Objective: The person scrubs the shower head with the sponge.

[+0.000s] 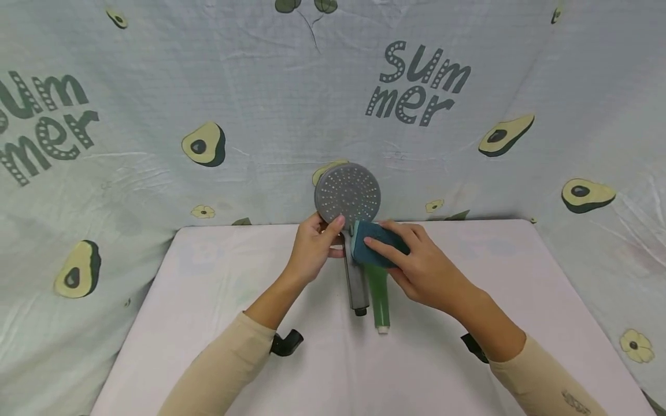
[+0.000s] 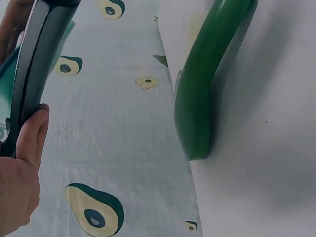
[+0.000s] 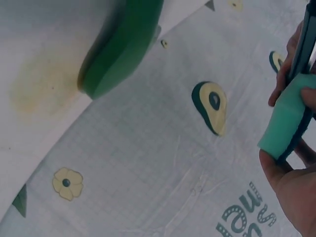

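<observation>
In the head view my left hand (image 1: 308, 249) grips a grey shower head (image 1: 347, 193) at its neck, thumb across the front. Its round nozzle face is turned towards me and the handle points down. My right hand (image 1: 429, 268) holds a teal sponge (image 1: 382, 245) with a darker scouring side against the upper handle. In the right wrist view the light face of the sponge (image 3: 286, 118) meets the handle. A green long-handled object (image 1: 380, 300) with a white tip lies on the table behind the sponge, which partly hides it; the left wrist view shows its wider end.
A white table (image 1: 208, 283) spreads under both hands, its back edge meeting a pale avocado-print cloth (image 1: 260, 104). A bent black piece (image 1: 287, 343) lies by the left forearm. Another dark piece (image 1: 473, 348) is partly covered by the right forearm.
</observation>
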Demonstrator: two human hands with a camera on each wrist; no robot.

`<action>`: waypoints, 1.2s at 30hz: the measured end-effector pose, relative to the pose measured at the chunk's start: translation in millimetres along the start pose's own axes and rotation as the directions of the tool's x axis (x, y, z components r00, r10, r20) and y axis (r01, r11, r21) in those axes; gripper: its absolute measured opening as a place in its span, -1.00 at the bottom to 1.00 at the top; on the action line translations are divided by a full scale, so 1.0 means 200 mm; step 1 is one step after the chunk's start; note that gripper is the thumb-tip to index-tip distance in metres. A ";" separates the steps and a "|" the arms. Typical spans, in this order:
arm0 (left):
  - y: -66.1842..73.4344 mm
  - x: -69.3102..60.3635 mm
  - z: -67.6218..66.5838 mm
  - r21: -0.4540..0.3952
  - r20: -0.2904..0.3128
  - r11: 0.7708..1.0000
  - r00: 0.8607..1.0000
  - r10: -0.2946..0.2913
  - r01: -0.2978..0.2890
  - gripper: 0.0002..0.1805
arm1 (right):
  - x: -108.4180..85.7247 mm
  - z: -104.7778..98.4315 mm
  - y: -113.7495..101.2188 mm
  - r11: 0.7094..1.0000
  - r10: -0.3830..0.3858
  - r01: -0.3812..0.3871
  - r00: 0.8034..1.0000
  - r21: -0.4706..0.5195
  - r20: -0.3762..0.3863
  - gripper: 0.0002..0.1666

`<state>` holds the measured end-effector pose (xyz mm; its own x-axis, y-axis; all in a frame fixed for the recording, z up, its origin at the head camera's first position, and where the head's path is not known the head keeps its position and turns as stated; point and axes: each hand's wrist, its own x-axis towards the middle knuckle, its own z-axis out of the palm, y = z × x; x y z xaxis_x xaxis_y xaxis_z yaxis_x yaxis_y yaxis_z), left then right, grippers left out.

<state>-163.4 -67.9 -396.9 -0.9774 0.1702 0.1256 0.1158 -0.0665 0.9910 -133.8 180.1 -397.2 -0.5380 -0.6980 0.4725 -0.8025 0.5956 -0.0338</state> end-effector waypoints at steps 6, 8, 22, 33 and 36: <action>0.01 0.02 -0.03 0.012 -0.040 1.000 0.999 -0.010 0.011 -0.63 | -0.05 0.04 -0.08 0.990 -0.130 0.127 0.990 0.065 0.047 -0.11; 0.01 0.02 -0.04 -0.003 -0.047 1.000 0.999 -0.022 0.022 -0.64 | -0.06 0.05 -0.11 0.982 -0.179 0.175 0.982 0.076 0.063 -0.10; 0.02 0.01 -0.03 -0.106 -0.003 0.994 0.999 -0.035 0.034 -0.63 | 0.05 -0.02 0.01 0.999 0.043 -0.044 0.997 -0.013 -0.059 -0.16; 0.03 0.01 -0.03 -0.106 -0.064 0.994 0.997 -0.035 0.028 -0.63 | -0.05 0.04 -0.07 0.982 -0.083 0.085 0.996 0.167 -0.017 -0.43; 0.02 0.02 -0.04 -0.118 -0.078 0.993 0.996 -0.038 0.029 -0.64 | -0.11 0.06 -0.11 0.969 -0.141 0.142 0.990 0.202 -0.019 -0.43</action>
<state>-168.1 -74.7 -392.0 -0.9919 0.0954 0.0835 0.0656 -0.1766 0.9821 -106.8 177.6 -417.3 -0.4143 -0.7675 0.4892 -0.9062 0.3977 -0.1436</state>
